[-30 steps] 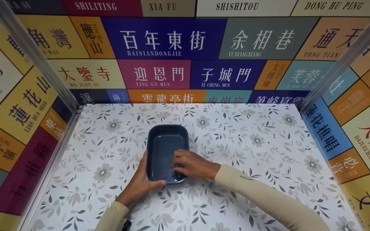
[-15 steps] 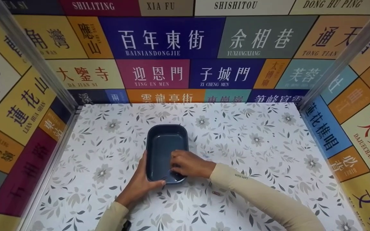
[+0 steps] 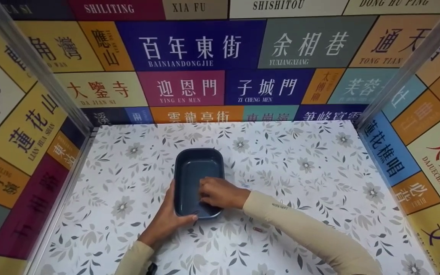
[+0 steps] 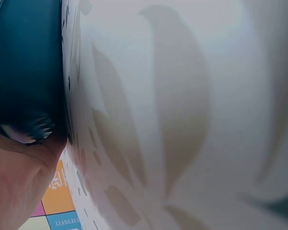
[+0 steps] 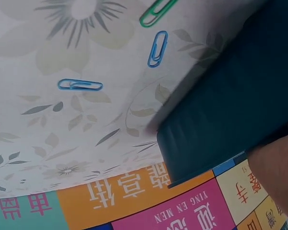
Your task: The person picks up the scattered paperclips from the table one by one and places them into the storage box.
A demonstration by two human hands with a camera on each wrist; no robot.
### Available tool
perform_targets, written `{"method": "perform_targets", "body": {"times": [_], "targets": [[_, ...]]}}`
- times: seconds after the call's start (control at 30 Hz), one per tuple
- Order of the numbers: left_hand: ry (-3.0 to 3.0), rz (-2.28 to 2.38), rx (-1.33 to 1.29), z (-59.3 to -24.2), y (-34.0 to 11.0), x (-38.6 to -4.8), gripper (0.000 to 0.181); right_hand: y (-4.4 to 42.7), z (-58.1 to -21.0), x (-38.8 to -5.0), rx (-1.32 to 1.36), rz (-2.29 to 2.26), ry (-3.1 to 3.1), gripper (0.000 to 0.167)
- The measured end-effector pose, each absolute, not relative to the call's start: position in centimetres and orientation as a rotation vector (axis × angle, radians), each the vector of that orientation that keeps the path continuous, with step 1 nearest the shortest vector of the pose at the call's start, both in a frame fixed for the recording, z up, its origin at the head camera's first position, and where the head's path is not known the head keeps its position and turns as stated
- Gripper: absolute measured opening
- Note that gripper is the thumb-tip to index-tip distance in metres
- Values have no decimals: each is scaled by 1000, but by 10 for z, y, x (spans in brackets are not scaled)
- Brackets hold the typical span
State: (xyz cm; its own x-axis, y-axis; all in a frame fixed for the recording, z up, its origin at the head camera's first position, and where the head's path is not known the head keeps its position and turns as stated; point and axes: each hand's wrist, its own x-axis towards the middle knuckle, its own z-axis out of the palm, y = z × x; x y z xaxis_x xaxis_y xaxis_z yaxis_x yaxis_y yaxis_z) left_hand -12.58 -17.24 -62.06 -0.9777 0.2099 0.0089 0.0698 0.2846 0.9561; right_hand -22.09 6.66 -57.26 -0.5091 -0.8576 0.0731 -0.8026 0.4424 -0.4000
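Note:
A dark blue rectangular dish (image 3: 195, 168) with rounded corners lies on the table. My left hand (image 3: 170, 218) grips its near left corner, the thumb along the near rim and the fingers down the left side, mostly hidden. Over the right rim reaches my right hand (image 3: 220, 192), fingers curled down inside the dish; their tips are hidden, so what they pinch, if anything, does not show. A small dark reddish mark, too small to name, shows at the dish's near end. Right of the dish lies a red paper clip (image 3: 257, 229).
In the right wrist view, blue paper clips (image 5: 80, 85) and a green paper clip (image 5: 157, 13) lie on the floral tabletop (image 5: 33, 120) beside the dish. Colourful panels with lettering (image 3: 189, 46) wall in the back and both sides.
My right hand has shifted slightly left, further over the dish. A reddish mark now shows at the dish's near end. The left hand and the dish stay where they were.

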Motion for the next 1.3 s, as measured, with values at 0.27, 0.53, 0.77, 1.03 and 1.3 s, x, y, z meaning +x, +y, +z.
{"method": "perform_targets", "body": {"times": [0.27, 0.53, 0.77, 1.03, 1.3], "targets": [[2432, 1796, 307, -623, -173, -127, 142, 62, -578, -221, -1471, -562, 2548, 7], [2443, 1792, 302, -623, -174, -126, 143, 57, -580, -220, -1439, -597, 2519, 5], [2432, 1772, 269, -622, -173, -126, 144, 60, -577, -216, -1443, -614, 2576, 4], [2424, 1774, 272, -622, -171, -127, 144, 69, -575, -212, -1534, -675, 2675, 12], [2435, 1793, 280, -623, -171, -127, 143, 84, -582, -205, -1652, -993, 2762, 7]]}}
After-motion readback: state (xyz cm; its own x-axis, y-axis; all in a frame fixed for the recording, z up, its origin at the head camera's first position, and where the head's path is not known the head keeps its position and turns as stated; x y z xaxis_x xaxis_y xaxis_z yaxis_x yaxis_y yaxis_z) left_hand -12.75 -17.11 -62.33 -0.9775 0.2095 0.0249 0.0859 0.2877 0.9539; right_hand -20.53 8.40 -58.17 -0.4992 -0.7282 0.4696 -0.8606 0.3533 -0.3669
